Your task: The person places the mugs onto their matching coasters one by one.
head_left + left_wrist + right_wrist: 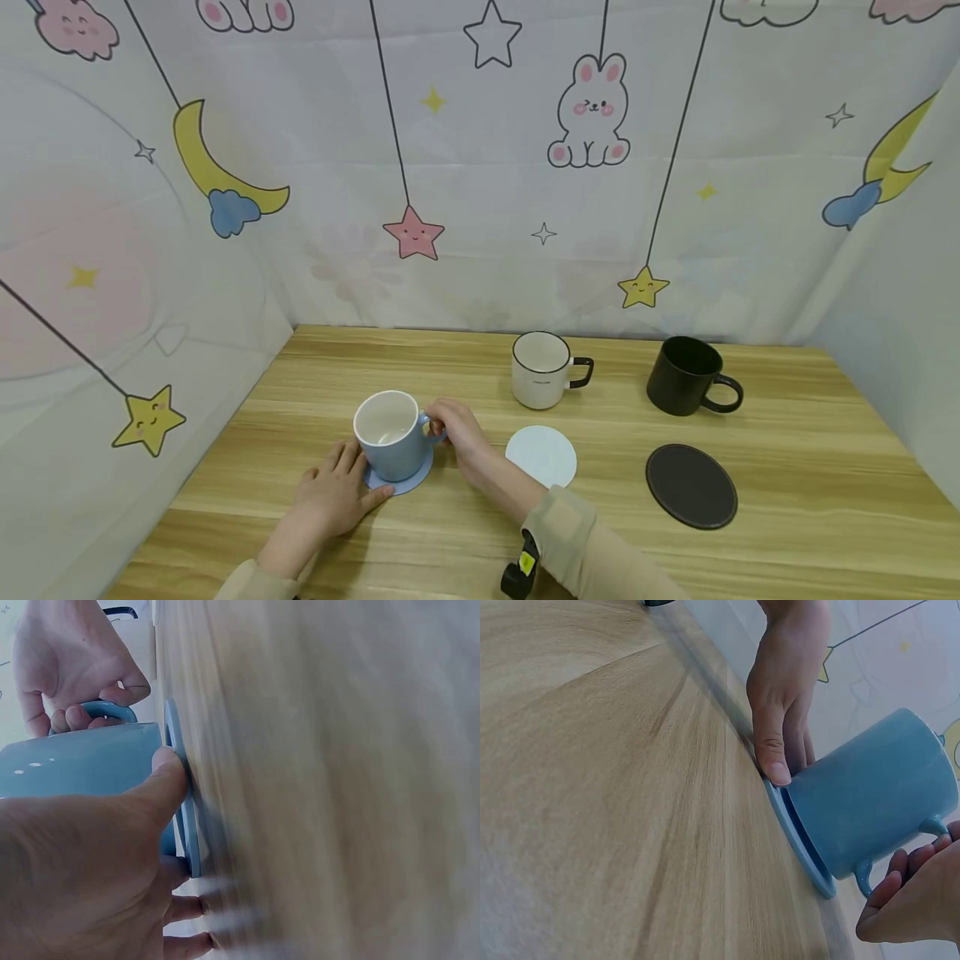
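Note:
A blue mug [392, 437] with a white inside is over a round blue coaster [420, 481] at the left of the table. My right hand [459, 429] grips the mug's handle [864, 876] with curled fingers. A thin dark gap shows between mug base and coaster in the right wrist view; I cannot tell whether they touch. My left hand [333, 492] lies beside the coaster with fingers spread and fairly straight. Its thumb [166, 776] rests on the coaster's rim, while its other fingertips reach the table on the far side.
A white mug [536, 375] with a black handle stands at the back, behind a white round coaster [542, 454] partly covered by my right forearm. Farther right are a black mug [681, 379] and a black coaster [692, 486]. A printed curtain [487, 167] borders the wooden table [810, 433].

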Demonstrator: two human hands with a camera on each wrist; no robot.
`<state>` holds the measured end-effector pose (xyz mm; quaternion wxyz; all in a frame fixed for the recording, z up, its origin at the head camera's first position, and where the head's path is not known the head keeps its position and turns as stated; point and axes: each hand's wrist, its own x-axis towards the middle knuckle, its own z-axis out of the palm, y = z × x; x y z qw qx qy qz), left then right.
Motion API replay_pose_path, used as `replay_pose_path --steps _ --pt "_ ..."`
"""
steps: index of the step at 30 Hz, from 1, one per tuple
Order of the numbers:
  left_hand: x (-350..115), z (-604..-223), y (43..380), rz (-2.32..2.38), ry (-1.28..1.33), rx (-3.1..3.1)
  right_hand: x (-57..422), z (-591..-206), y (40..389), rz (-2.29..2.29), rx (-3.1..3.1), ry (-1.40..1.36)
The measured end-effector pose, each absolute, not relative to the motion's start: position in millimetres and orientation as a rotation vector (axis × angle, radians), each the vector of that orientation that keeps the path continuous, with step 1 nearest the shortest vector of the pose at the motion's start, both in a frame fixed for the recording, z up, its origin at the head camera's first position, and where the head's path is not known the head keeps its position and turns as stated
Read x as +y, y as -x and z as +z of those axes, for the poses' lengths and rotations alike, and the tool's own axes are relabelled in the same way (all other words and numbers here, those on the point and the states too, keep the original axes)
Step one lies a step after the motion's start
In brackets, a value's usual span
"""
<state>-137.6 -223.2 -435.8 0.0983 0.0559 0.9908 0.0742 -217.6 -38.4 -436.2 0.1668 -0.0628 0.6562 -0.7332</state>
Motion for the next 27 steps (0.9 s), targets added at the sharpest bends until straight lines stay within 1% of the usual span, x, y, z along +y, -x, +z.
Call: replay_pose_path --steps 27 --pt "-219.9 -430.5 134.5 0.207 -0.159 2.938 -31.1 -445.1 219.9 -2.038 1.822 0.242"
